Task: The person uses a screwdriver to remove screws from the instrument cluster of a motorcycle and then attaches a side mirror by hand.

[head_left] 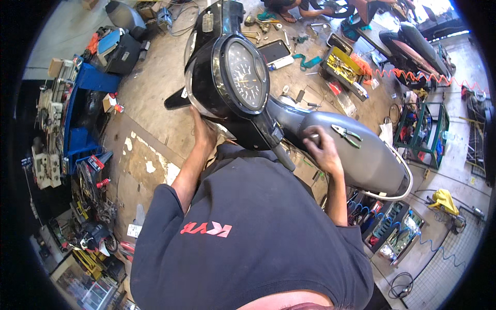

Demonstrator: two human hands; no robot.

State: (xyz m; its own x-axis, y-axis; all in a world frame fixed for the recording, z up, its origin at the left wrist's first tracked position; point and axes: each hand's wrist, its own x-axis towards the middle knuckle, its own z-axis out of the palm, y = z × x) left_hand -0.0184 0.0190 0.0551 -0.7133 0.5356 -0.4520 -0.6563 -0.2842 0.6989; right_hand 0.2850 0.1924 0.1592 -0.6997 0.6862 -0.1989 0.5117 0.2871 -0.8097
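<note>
A scooter's black handlebar cover (206, 82) with a round speedometer (245, 75) stands at the upper middle. My left hand (205, 135) grips the lower left edge of this cover; most of its fingers are hidden beside it. My right hand (325, 151) is closed over the front end of the grey scooter seat (361, 160). Something small and shiny shows at its curled fingers, too little to name. Pliers (347, 135) with green handles lie on top of the seat, just right of that hand.
Beyond the scooter, a phone (275, 51), loose tools and a yellow parts tray (343, 67) lie on the floor. An orange coiled hose (413, 76) stretches at the right, above a green rack (421, 132). An open toolbox (395, 232) sits lower right. Another person's hand (323, 11) shows at the top.
</note>
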